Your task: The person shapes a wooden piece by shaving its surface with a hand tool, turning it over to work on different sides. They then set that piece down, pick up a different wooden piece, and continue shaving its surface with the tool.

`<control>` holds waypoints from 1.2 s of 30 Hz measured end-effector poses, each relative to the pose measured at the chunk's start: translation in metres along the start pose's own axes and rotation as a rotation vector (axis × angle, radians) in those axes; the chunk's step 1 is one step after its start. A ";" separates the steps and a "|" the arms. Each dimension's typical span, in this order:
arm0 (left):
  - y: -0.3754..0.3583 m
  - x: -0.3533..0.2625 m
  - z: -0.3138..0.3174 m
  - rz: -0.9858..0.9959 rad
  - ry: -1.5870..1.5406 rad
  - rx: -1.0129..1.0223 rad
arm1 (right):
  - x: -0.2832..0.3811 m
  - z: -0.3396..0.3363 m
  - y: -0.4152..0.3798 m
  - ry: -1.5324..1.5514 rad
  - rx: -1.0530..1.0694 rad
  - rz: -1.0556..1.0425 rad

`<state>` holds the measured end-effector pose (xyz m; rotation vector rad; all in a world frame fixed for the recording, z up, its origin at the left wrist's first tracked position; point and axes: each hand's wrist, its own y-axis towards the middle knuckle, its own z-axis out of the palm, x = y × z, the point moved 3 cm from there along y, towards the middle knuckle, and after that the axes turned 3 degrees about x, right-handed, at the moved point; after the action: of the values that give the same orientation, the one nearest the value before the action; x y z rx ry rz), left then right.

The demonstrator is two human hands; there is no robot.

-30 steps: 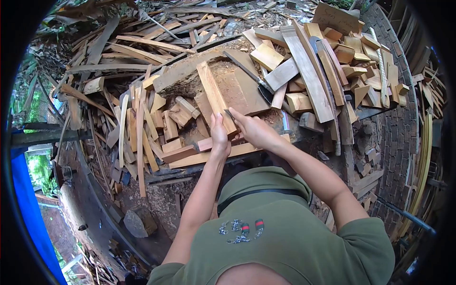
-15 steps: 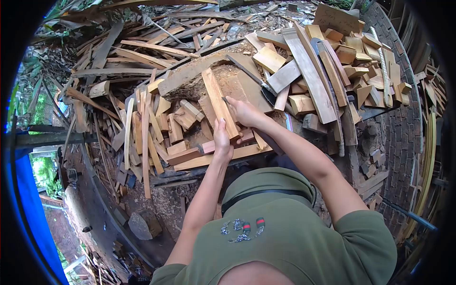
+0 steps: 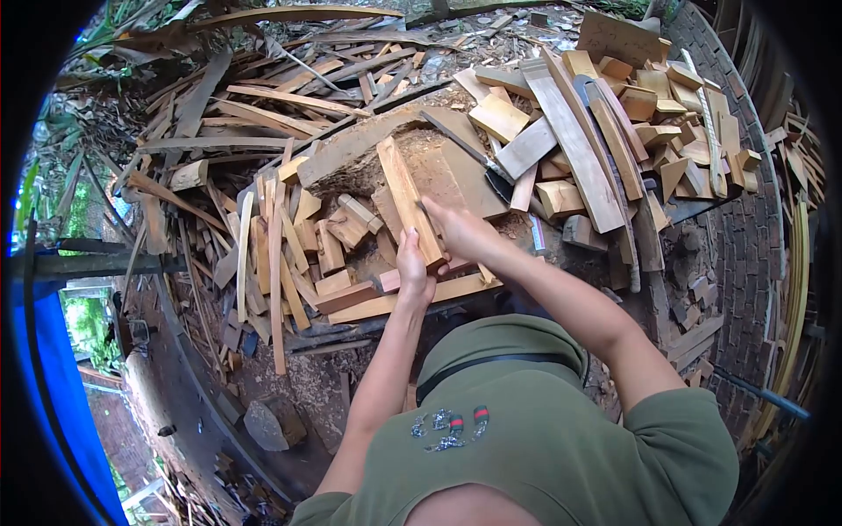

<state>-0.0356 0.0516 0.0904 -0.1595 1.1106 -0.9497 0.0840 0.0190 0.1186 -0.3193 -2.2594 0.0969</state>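
Observation:
A long rectangular wooden block [image 3: 402, 186] slants up and away from my body over the work surface. My left hand [image 3: 413, 266] is wrapped round its near end, with the thumb along the near left side. Close against the block's right side is my right hand [image 3: 453, 231], its fingers closed; a small dark tip shows at them, too small to make out. Beneath the block lies a worn, dusty board [image 3: 443, 180]. Smaller wood blocks [image 3: 348, 230] lie just left of my hands.
Thin wood strips [image 3: 275, 272] crowd the left side. At the right are long planks [image 3: 574, 149] and a heap of cut blocks [image 3: 671, 105]. A black-bristled brush [image 3: 500, 185] lies right of the board. A brick wall [image 3: 741, 254] borders the far right.
The whole view has shifted slightly. My right hand has moved a little down along the block, towards its near end. My left hand keeps its hold.

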 end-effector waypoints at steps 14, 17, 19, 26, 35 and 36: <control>0.005 0.001 0.000 -0.023 -0.148 0.003 | 0.024 -0.018 -0.021 -0.065 0.100 0.024; 0.002 -0.004 0.000 -0.038 -0.036 -0.022 | 0.012 -0.009 0.009 -0.079 0.116 0.074; 0.000 -0.001 0.000 -0.039 -0.007 -0.005 | -0.002 0.002 0.034 -0.082 0.076 0.089; 0.004 -0.003 0.001 -0.029 -0.101 0.005 | 0.023 -0.017 -0.036 -0.112 0.147 0.042; 0.002 -0.002 0.016 0.015 -0.013 -0.027 | 0.007 -0.011 -0.006 -0.179 0.044 0.067; 0.005 0.004 0.015 0.011 -0.025 -0.032 | 0.009 -0.014 -0.025 -0.186 0.057 0.069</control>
<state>-0.0197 0.0466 0.0917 -0.1906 1.1025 -0.9185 0.0837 -0.0031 0.1389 -0.3713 -2.4251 0.2349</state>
